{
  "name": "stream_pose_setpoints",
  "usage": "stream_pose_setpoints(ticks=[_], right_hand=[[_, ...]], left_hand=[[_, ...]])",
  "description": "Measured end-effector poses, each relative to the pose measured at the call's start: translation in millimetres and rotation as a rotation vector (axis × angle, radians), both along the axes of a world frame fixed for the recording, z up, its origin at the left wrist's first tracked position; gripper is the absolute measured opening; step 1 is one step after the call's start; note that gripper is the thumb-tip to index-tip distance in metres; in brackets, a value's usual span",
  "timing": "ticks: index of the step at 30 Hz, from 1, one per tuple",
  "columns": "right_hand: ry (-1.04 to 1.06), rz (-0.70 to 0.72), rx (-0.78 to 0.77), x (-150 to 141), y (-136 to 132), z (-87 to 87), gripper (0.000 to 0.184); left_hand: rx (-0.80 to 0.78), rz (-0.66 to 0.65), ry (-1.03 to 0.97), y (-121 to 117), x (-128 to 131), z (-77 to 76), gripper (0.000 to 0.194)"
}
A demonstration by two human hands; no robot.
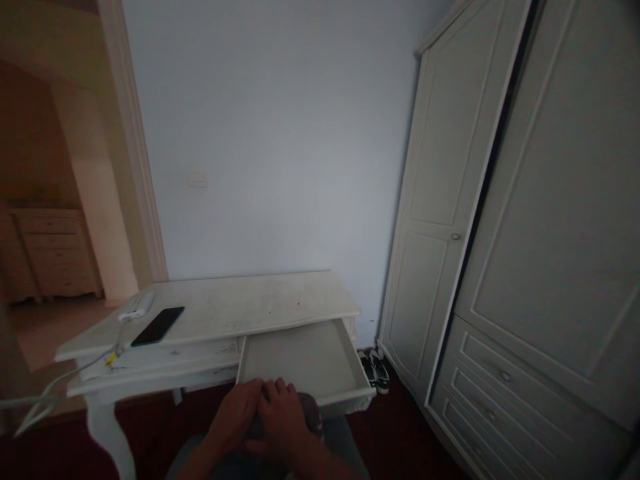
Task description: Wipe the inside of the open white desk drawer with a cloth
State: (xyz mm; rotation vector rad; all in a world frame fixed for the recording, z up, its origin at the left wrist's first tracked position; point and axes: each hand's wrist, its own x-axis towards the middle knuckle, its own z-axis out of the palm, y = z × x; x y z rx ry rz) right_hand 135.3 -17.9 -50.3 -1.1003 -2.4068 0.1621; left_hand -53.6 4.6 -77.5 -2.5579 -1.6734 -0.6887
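My left hand (pixel 237 412) and my right hand (pixel 284 415) are close together above my lap, at the bottom middle of the head view. Between and under them is a dark grey, rounded, soft-looking bundle (pixel 313 412), and the fingers of both hands are curled over it. My hands and the dim light hide most of it, so its kind cannot be told. Just beyond the fingers, the pulled-out drawer (pixel 305 360) of a white desk (pixel 260 300) extends toward me, its front edge near my right hand.
On the desk's left side lie a black phone (pixel 158 326) and a white box-like device (pixel 137 307) with a cable. Dark shoes (pixel 374 370) stand on the floor beside the drawer. A white wardrobe (pixel 450 167) rises at right; a doorway opens at left.
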Motion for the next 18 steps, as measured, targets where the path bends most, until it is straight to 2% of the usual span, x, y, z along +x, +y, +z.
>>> stream_pose_setpoints(ticks=[2, 5, 9, 14, 16, 18], right_hand=[[-0.002, 0.0, -0.009, 1.0, -0.8, 1.4, 0.103], [-0.034, 0.003, 0.001, 23.7, 3.4, 1.7, 0.098], [-0.106, -0.029, -0.019, 80.9, 13.1, 8.1, 0.083], [-0.135, -0.154, -0.105, 156.8, 12.2, 31.3, 0.071], [-0.129, -0.211, -0.117, 170.3, 9.6, 35.0, 0.071], [-0.123, -0.24, -0.096, 169.2, 9.1, 30.8, 0.074]], left_hand=[[0.052, -0.052, 0.113, 0.0, -0.5, -1.3, 0.034], [0.11, -0.057, 0.178, 0.2, 3.7, -3.9, 0.029], [0.149, -0.039, 0.241, -0.2, 11.9, -5.9, 0.028], [0.233, -0.043, 0.408, -2.5, 12.0, -4.6, 0.039], [0.256, -0.057, 0.406, -3.3, 9.7, -2.4, 0.042], [0.247, -0.069, 0.38, -3.9, 8.1, 0.7, 0.041]])
